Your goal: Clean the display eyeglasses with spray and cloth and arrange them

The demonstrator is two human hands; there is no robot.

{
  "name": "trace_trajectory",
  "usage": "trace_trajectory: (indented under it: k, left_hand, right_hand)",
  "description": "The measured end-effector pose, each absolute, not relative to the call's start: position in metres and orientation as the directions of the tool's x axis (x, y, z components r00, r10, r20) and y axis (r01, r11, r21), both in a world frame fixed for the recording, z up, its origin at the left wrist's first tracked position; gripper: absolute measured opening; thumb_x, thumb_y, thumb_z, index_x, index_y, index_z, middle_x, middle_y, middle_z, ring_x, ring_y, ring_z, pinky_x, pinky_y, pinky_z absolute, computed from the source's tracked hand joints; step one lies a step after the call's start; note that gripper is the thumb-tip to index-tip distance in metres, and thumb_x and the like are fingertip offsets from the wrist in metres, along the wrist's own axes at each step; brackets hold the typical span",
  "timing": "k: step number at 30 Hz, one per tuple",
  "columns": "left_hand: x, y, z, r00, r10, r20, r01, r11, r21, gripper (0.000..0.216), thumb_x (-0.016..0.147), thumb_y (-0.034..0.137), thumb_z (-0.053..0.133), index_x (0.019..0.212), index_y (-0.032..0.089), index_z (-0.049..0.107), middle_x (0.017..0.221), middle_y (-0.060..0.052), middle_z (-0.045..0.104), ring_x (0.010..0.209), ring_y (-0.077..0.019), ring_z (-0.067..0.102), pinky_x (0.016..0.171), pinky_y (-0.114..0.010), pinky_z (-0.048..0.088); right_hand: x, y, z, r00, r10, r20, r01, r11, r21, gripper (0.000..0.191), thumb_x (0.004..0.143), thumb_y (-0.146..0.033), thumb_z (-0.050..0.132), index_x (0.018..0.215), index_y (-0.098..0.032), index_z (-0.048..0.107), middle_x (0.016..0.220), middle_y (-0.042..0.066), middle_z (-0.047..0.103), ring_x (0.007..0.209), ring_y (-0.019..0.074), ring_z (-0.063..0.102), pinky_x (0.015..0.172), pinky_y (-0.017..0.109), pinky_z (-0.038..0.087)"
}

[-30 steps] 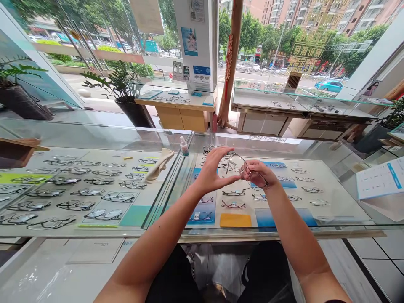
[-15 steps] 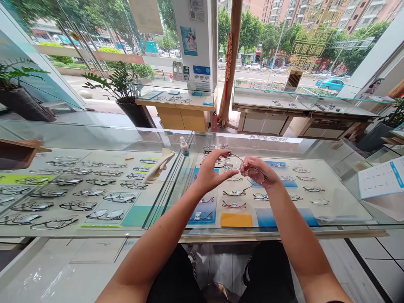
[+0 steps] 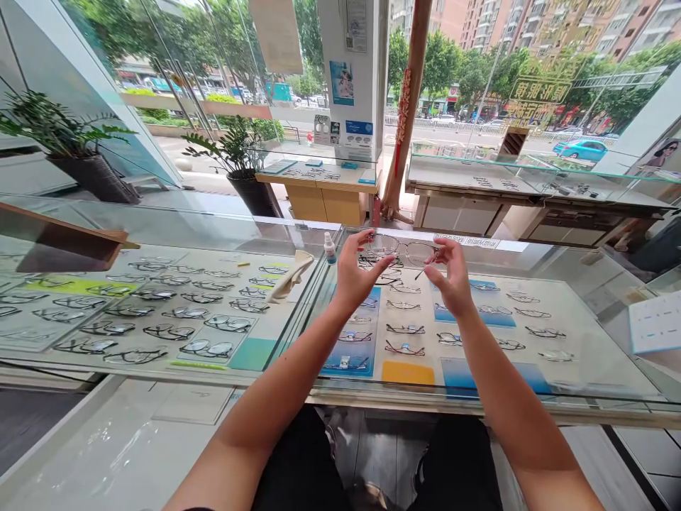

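Note:
Both my hands hold up one pair of thin-rimmed eyeglasses (image 3: pixel 420 253) above the glass display counter. My left hand (image 3: pixel 357 273) grips the glasses' left end between thumb and fingers. On the opposite end, my right hand (image 3: pixel 452 275) pinches the frame near its hinge, and a dark temple tip hangs below the right lens. The lenses are clear, with the counter showing through. Left of my hands, a small white spray bottle (image 3: pixel 330 248) stands on the glass. A beige cloth (image 3: pixel 291 277) lies crumpled beside it.
Rows of eyeglasses (image 3: pixel 228 324) lie under the counter glass (image 3: pixel 596 312), with a yellow cloth (image 3: pixel 408 373) near the front edge. A wooden tray (image 3: pixel 64 238) is at the left. Potted plants (image 3: pixel 250 191) and other display cases (image 3: pixel 319 177) stand by the windows.
The glasses have turned from a slanted pose to nearly level, facing across the counter. My right hand has moved up to the frame's right end. The view has shifted left.

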State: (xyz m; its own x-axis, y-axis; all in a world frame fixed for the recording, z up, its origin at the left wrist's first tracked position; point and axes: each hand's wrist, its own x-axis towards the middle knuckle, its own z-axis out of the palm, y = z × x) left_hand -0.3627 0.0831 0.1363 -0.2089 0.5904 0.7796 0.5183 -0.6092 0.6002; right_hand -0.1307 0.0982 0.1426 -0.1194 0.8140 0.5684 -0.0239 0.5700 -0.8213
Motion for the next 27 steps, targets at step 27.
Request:
trace_trajectory:
  k: [27]
  left_hand:
    - [-0.365,0.087,0.267,-0.228,0.391,0.892,0.55,-0.704,0.449,0.055,0.092,0.048,0.085,0.141,0.035,0.062,0.133,-0.008,0.071,0.12,-0.0294,0.072,0.091,-0.047,0.062]
  right_hand:
    - [-0.15,0.085,0.276,0.035,0.489,0.871,0.284,0.831,-0.478,0.051,0.093,-0.042,0.084,0.139,-0.034,0.063,0.122,0.006,0.069,0.118,0.028,0.067,0.113,0.052,0.055]
